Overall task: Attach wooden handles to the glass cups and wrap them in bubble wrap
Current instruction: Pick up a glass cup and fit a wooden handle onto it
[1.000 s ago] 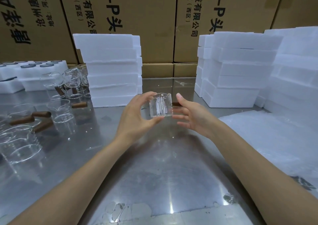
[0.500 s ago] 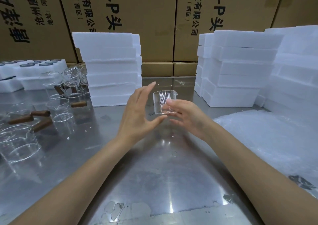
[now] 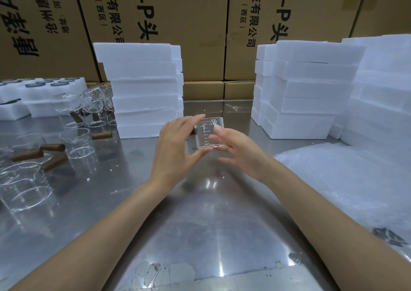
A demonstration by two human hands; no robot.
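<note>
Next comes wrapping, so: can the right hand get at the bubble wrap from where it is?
Probably yes: the bubble wrap lies flat on the table beside the right hand, nothing between them. That hand would first have to leave the glass cup.

Bare forearms [image 3: 93, 235], no sleeves

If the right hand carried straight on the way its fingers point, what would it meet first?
Probably the glass cup, which the right hand's fingers already seem to touch; beyond it is the left hand, though depth is unclear.

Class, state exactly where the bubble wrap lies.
In the head view, the bubble wrap lies on the steel table's right side, before the right foam stacks.
</note>
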